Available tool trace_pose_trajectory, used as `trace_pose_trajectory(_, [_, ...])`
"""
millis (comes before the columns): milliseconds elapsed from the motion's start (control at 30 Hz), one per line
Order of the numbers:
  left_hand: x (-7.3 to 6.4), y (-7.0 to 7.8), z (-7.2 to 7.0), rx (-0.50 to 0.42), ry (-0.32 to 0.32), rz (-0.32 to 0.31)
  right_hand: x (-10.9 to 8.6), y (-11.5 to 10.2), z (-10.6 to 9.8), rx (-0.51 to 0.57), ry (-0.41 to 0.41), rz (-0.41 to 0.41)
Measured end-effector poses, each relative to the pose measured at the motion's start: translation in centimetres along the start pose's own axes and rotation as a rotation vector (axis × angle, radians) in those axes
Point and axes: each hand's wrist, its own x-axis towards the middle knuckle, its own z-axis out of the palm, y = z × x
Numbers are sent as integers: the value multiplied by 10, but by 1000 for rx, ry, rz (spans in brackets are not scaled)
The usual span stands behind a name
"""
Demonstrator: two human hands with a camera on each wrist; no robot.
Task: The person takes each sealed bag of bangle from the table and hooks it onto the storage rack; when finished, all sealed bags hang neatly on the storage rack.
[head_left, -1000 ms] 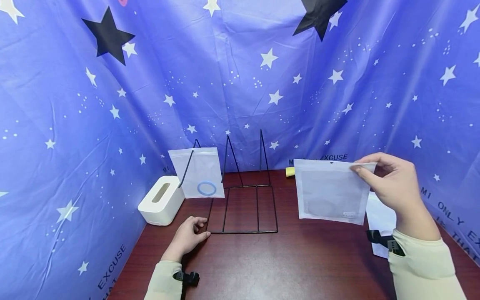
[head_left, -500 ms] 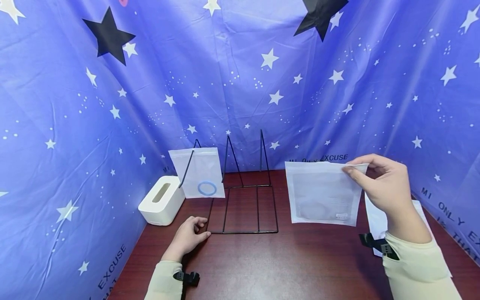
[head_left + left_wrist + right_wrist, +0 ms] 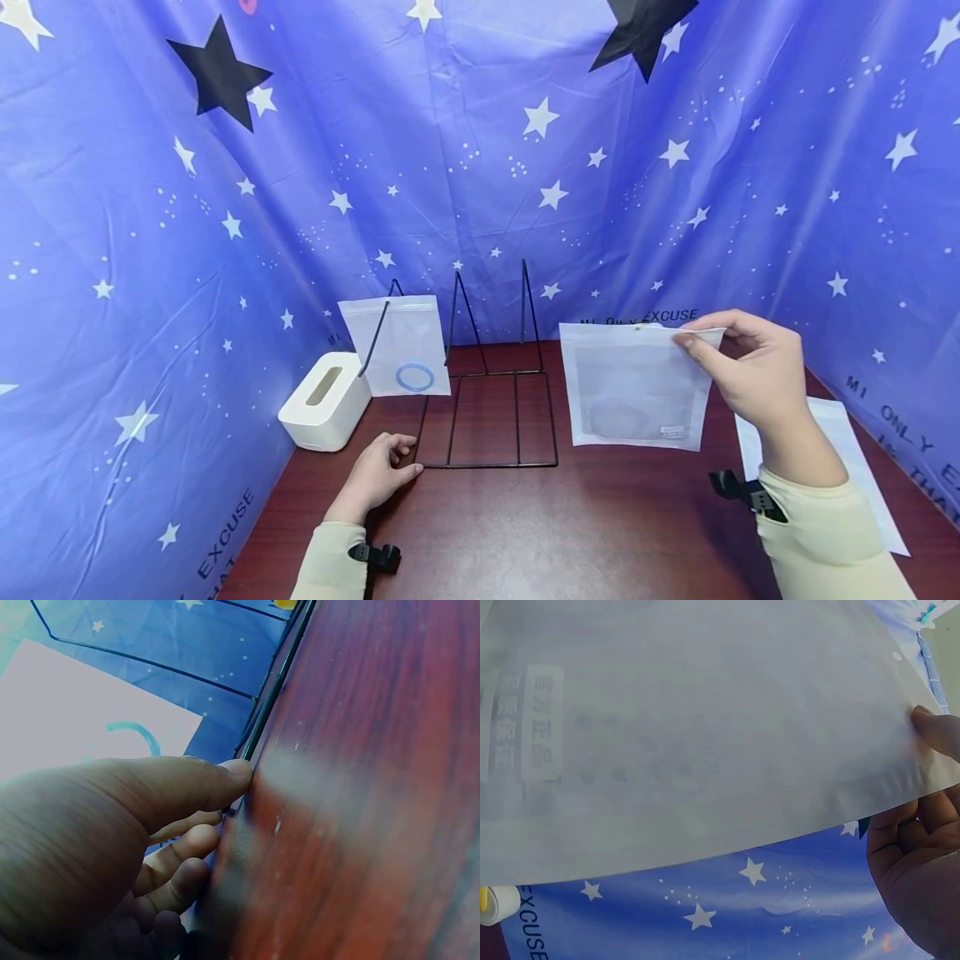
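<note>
My right hand (image 3: 757,367) pinches a translucent white pouch (image 3: 637,383) by its upper right corner, thumb in front. The pouch hangs upright above the table, right of the rack; printed lettering shows on it in the right wrist view. With thumb and fingers, my left hand (image 3: 377,471) grips the front left corner of a black wire rack (image 3: 498,465). In the left wrist view the thumb (image 3: 236,771) lies against the wire. Another white pouch (image 3: 390,337), with a blue ring (image 3: 415,377) on it, stands in the rack's left slot.
A white tissue box (image 3: 324,402) stands left of the rack. Partly behind my right forearm, a flat white pouch (image 3: 862,475) lies on the dark red wooden table (image 3: 540,533). A starry blue curtain (image 3: 480,167) encloses the back and sides.
My right hand has moved left with the pouch, closer to the rack. More of the pouch lying on the table now shows. My left hand and the rack have stayed put.
</note>
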Motion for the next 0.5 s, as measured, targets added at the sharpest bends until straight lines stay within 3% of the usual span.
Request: trace_pose_trajectory(500, [-2,4,-1,-12,1,2,2,-5,18,94,-6,-45])
